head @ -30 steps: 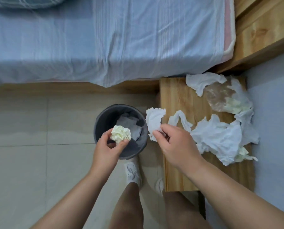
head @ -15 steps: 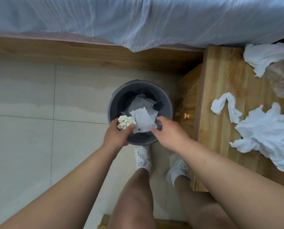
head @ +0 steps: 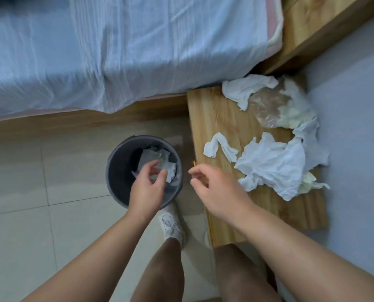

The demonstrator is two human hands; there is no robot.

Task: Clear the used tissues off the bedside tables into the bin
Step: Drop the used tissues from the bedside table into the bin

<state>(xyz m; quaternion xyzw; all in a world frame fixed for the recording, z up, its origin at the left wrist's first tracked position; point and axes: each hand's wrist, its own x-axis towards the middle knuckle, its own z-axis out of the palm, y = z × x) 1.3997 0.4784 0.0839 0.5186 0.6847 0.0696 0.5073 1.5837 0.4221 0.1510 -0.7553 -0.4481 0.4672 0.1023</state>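
Observation:
A dark grey round bin (head: 118, 171) stands on the floor tiles, with white tissues (head: 157, 162) lying inside it. My left hand (head: 148, 188) hovers over the bin's near rim, fingers apart and empty. My right hand (head: 216, 188) is between the bin and the wooden bedside table (head: 220, 118), fingers loosely spread, holding nothing. On the table lie a small twisted tissue (head: 219, 147), a large crumpled white tissue (head: 273, 164), another tissue (head: 247, 88) at the far edge and a clear plastic bag (head: 268, 107) with yellowish tissue beside it.
A bed with a light blue sheet (head: 116, 51) fills the top of the view, on a wooden frame (head: 72, 125). A grey wall (head: 355, 105) is to the right of the table. My feet in white socks (head: 171, 225) stand just in front of the bin.
Both hands have let go of their tissues, the yellowish ball and the white sheet, which now lie in the bin. My right hand has drawn back toward the table.

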